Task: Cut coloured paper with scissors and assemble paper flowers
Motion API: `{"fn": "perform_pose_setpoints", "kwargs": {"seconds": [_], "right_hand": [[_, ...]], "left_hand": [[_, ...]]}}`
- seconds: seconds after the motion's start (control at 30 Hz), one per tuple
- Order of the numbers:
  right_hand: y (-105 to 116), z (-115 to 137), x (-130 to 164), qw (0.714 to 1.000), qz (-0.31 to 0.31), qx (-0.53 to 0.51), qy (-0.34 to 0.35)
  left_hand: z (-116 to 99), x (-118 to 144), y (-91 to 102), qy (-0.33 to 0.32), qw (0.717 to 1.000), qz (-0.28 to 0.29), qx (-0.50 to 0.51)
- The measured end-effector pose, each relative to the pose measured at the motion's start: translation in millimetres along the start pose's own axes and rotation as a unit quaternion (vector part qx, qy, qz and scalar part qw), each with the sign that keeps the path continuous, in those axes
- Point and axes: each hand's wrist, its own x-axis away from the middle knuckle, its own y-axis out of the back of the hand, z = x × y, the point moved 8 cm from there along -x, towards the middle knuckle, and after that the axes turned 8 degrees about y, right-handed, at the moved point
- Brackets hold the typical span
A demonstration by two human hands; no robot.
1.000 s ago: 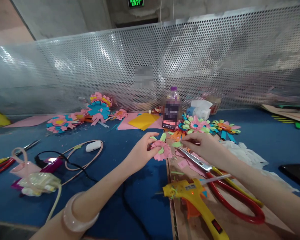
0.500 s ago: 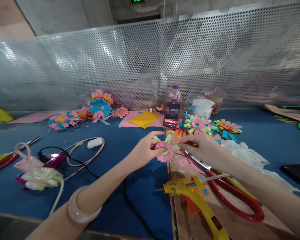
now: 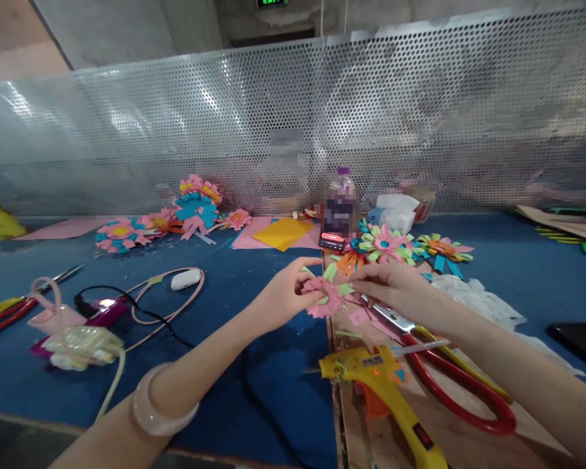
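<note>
Barely any shift since half a second ago: right hand (image 3: 395,290) has slid a touch left, its fingertips now meeting the green petal (image 3: 344,288) on the pink flower (image 3: 325,298); left hand (image 3: 286,293) stays put. Left grip is clamped on the flower's left edge, thumb and fingers pinched, index raised. Right grip is closed, fingertips pressed together on the green petal. Flower is held just above the bench (image 3: 224,326), at the seam between blue mat and wooden board (image 3: 371,423). Scissors (image 3: 449,371) lie on the board under the right forearm, red handles toward the camera. Yellow glue gun (image 3: 381,384) lies near, in front of the hands. Finished flowers (image 3: 385,242) sit behind, beside a bottle (image 3: 340,202). Bangle (image 3: 159,410) on left wrist.
</note>
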Motion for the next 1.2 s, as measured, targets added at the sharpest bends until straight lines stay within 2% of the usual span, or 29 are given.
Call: {"fn": "perform_pose_setpoints", "kwargs": {"seconds": [0.53, 0.73, 0.83, 1.03, 1.2], "right_hand": [[-2, 0, 0, 1.000, 0.000, -0.012, -0.002], [8, -6, 2, 0.997, -0.041, -0.042, -0.045], [11, -8, 3, 0.997, -0.047, -0.035, -0.044], [-7, 7, 0, 0.999, -0.013, -0.040, 0.020], [-14, 14, -4, 0.999, -0.038, -0.021, 0.024]], "left_hand": [[-1, 0, -0.7, 0.007, 1.000, -0.006, 0.022], [0, 0, 0.2, 0.009, 0.999, -0.006, 0.034], [0, -1, 0.8, 0.008, 0.999, -0.007, 0.040], [1, -2, 1.0, 0.014, 0.999, -0.015, 0.041], [-1, -3, -0.7, 0.008, 0.999, -0.015, 0.044]]}}
